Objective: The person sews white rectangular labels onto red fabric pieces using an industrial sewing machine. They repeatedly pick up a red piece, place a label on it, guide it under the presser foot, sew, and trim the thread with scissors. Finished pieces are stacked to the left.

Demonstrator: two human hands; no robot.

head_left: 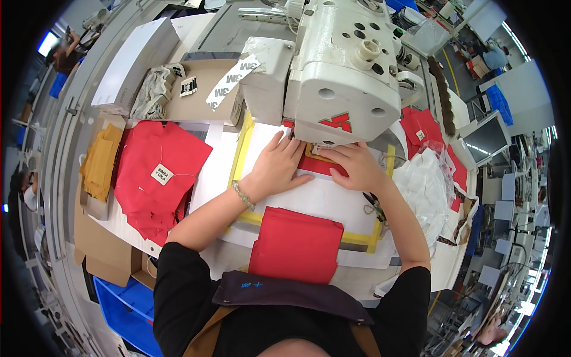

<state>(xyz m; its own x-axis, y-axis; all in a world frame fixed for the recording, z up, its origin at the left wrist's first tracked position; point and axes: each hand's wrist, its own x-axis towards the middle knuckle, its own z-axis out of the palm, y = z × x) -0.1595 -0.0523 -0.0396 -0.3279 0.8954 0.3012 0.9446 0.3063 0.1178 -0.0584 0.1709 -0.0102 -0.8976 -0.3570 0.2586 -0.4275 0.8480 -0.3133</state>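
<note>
A white sewing machine head (345, 77) stands over the work surface in front of me. Beneath it lies a red fabric piece (315, 166), with a small yellowish frame (310, 153) on its far part; the machine hides the rest. My left hand (276, 165) lies flat at the fabric's left side, fingers stretched forward and thumb spread. On the right, my right hand (360, 168) reaches in with fingers extended over the frame's edge and thumb apart, touching near the red fabric. Closer to me rests a folded red fabric stack (297, 244). Thread snips (376, 205) lie beside my right wrist.
Red fabric pieces (151, 196) with a white tag pile up at left, beside a box of yellow pieces (101, 160). A cardboard tray (202, 89) holds labels. White material in clear plastic (425, 184) and more red fabric (419, 125) lie right. Blue bins (128, 315) stand lower left.
</note>
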